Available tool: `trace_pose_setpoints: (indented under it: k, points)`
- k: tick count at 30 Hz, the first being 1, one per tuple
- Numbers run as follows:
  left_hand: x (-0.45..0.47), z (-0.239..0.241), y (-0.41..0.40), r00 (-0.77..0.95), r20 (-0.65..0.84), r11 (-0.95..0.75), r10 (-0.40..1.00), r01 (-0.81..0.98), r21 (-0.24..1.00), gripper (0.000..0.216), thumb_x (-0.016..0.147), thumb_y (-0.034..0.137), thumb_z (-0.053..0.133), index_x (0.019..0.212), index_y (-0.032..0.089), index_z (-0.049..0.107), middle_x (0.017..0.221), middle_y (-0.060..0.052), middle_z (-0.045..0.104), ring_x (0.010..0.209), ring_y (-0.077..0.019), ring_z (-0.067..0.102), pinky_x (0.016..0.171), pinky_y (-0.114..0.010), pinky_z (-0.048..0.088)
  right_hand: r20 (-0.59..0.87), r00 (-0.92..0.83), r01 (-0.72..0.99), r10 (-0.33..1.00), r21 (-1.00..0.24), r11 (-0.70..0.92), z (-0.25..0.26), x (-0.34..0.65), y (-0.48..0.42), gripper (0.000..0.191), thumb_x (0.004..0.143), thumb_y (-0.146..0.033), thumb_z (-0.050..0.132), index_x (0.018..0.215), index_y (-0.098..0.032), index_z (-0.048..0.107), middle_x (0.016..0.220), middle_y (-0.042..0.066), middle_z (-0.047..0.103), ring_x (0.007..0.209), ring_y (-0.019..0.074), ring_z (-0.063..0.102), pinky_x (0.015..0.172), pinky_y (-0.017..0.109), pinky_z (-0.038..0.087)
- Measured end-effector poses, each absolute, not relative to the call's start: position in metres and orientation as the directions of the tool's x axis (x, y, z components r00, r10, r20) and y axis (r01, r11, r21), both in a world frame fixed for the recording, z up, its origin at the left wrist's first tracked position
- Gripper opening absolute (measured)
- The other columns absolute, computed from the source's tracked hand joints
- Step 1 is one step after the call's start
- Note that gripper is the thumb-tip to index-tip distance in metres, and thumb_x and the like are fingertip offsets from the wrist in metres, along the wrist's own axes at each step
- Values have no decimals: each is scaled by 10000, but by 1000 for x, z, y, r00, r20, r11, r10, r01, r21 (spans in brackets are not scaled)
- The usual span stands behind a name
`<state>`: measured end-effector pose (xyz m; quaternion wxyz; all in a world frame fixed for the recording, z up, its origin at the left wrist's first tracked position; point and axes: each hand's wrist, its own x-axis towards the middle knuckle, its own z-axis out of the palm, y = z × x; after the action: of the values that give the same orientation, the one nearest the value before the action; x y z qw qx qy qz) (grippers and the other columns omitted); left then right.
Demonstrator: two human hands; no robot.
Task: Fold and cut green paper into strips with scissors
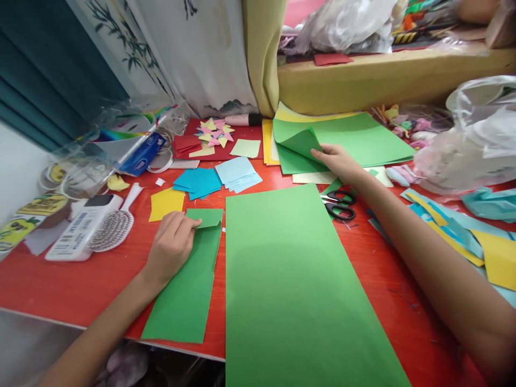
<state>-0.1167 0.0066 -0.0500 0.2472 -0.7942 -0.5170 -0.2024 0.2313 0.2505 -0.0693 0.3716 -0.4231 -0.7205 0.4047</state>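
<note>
My left hand (172, 242) is closed on the far end of a narrow green paper strip (187, 301), where a short flap is folded over. At the back, my right hand (336, 161) pinches the lifted corner of a green paper sheet (346, 140) lying on a stack of coloured sheets. Between the two hands lies a large green sheet (290, 279), flat and reaching past the table's near edge. Black-handled scissors (341, 207) rest just below my right wrist, their blades partly hidden by the large sheet.
Blue squares (199, 183), light blue squares (239, 174) and a yellow square (167, 204) lie beyond my left hand. A hairbrush (115, 226) and a white box (84, 226) sit at left. Paper scraps (447, 231) and a plastic bag (471, 145) are at right.
</note>
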Motion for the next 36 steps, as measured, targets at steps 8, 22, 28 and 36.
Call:
trace_pose_setpoints:
  k: [8,22,28,36]
  points:
    - [-116,-52,7,352,576,-305,737,935,-181,118,838,125,514,937,162,565,801,-50,627,818,-189,588,829,-350,487,199,-372,346,907,-877,334,-68,232,249,336,805,-514,545,849,-196,645,844,23,653,804,221,565,773,367,438]
    - [-116,-47,8,401,569,-317,718,916,-246,78,817,129,547,840,189,592,847,-18,691,842,-193,606,766,-344,433,188,-377,354,907,-876,329,-65,232,247,271,831,-456,527,823,-203,625,810,6,627,770,197,545,778,360,425]
    - [-110,-46,14,341,541,-274,769,940,-203,296,853,249,522,1132,155,550,1137,-108,624,1045,-251,556,895,-397,419,180,-347,387,921,-867,315,-65,231,247,273,825,-462,536,776,-203,605,740,8,601,769,204,530,762,354,435]
    - [-43,-20,87,462,123,-471,879,880,63,342,873,363,472,1126,146,546,1201,-119,559,1151,-259,466,962,-401,372,207,-326,352,923,-879,321,-66,230,247,251,796,-458,584,784,-211,625,762,17,627,825,237,551,773,365,447]
